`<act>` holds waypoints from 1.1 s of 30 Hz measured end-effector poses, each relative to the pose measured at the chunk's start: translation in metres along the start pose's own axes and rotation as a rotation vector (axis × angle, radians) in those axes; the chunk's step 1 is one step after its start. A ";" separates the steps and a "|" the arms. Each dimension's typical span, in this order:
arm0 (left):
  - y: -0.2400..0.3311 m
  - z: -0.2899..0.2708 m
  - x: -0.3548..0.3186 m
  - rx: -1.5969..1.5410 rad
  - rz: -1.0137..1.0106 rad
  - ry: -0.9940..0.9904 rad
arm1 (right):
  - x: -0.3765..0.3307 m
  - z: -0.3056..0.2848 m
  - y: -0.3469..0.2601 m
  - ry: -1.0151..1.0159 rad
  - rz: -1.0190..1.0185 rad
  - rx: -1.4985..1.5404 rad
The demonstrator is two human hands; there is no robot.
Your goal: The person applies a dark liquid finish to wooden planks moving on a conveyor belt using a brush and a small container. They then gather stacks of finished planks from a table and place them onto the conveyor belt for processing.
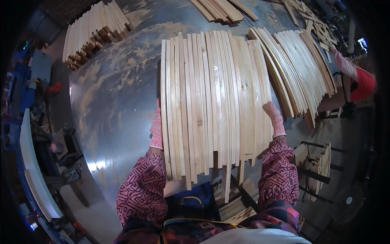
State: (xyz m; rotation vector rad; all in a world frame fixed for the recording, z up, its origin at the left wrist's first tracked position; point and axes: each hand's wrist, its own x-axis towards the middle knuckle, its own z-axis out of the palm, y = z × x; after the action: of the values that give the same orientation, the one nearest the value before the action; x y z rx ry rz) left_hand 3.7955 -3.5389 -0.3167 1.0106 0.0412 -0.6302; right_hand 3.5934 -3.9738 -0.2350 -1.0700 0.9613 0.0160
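Observation:
A wide row of pale wooden strips (215, 97) lies side by side in front of me, their near ends uneven and jutting past the metal table's edge. My left hand (156, 126), in a pink-and-white knit glove, presses against the row's left side; its fingertips are partly hidden by the wood. At the right side, my right hand (276, 118) wears a matching glove and grips the outer strips, its thumb tip showing near the top and the other fingers mostly hidden. Between them, the two hands clasp the row.
More strips (300, 65) stand bundled on the right, and another stack (95, 30) sits far left. The metal table (118, 97) carries sawdust. Loose boards (219, 10) lie at the back. Another person in red (361, 83) works at right. A wood-loaded rack (319, 171) stands below.

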 end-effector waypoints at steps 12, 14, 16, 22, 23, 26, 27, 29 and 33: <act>0.069 -0.157 -0.238 1.430 0.200 0.075 | -0.275 0.158 0.218 0.132 -0.057 0.194; 0.074 -0.223 -0.279 1.846 0.544 0.088 | -0.299 0.203 0.250 0.130 -0.082 0.215; 0.070 -0.283 -0.331 1.749 0.581 0.273 | -0.320 0.232 0.292 0.167 -0.039 0.255; 0.085 -0.381 -0.485 0.967 0.057 0.535 | -0.352 0.242 0.393 0.251 0.082 0.039; 0.083 -0.396 -0.500 0.906 0.008 0.568 | -0.355 0.226 0.419 0.213 0.051 -0.074; 0.071 -0.427 -0.519 0.781 -0.034 0.647 | -0.334 0.254 0.418 0.090 0.147 0.235; 0.069 -0.434 -0.518 0.752 -0.027 0.649 | -0.319 0.246 0.423 -0.033 0.151 0.266; 0.069 -0.446 -0.503 0.713 -0.009 0.603 | -0.300 0.245 0.417 -0.177 0.145 0.248; 0.060 -0.461 -0.483 0.668 0.051 0.574 | -0.260 0.272 0.391 -0.244 0.101 -0.003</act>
State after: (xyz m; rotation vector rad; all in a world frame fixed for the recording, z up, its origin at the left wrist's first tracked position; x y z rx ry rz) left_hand 3.5437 -2.9196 -0.3701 1.8123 0.3245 -0.2838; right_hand 3.4397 -3.4591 -0.3106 -0.9960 0.7934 0.2261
